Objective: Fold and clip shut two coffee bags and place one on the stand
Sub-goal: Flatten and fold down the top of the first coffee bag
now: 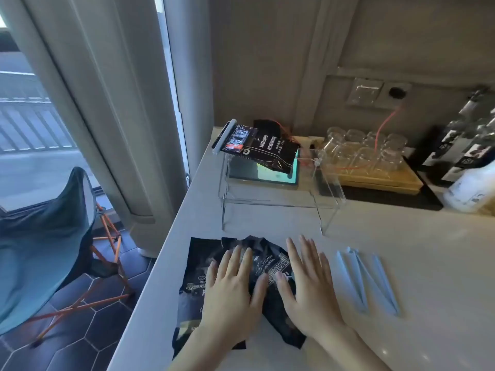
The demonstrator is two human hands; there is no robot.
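A black coffee bag point(198, 266) lies flat on the white counter near its left edge, its top end crumpled. My left hand point(230, 287) and my right hand point(305, 287) rest palm down on it with fingers spread, gripping nothing. Another black coffee bag point(270, 151) lies on the clear acrylic stand point(267, 202) at the back, its folded top held by a pale blue clip point(223, 139). Two pale blue clips point(372, 282) lie open on the counter to the right of my right hand.
Glass jars on a wooden tray point(375, 180) stand behind the stand, bottles point(466, 145) at the far right. A tablet point(267, 178) lies under the stand. The counter's left edge drops to a tiled floor with a folding chair point(48, 242).
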